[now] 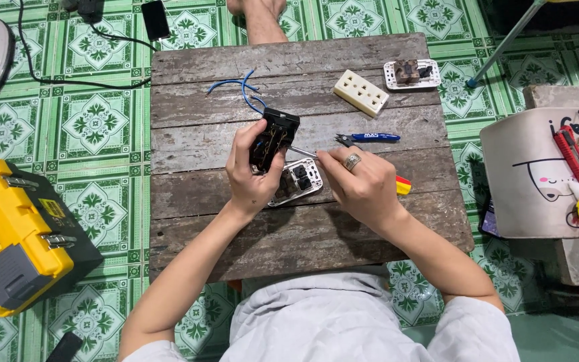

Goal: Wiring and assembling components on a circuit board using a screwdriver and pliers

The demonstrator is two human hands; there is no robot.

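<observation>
My left hand (249,175) grips a black socket module (273,136) upright above the wooden table (189,141). Blue wires (244,88) run out of its top. My right hand (363,184), with a ring on one finger, holds a screwdriver (301,152) whose metal tip touches the module's side; its red and yellow handle end (403,186) sticks out past my palm. Under my hands lies a white switch plate (299,181) with dark inserts.
Blue-handled cutters (368,137), a cream multi-hole socket (360,92) and a white plate with a dark part (411,74) lie on the table's far side. A yellow toolbox (15,234) sits left on the tiled floor, a bag with tools (544,174) right. A bare foot (259,13) is beyond the table.
</observation>
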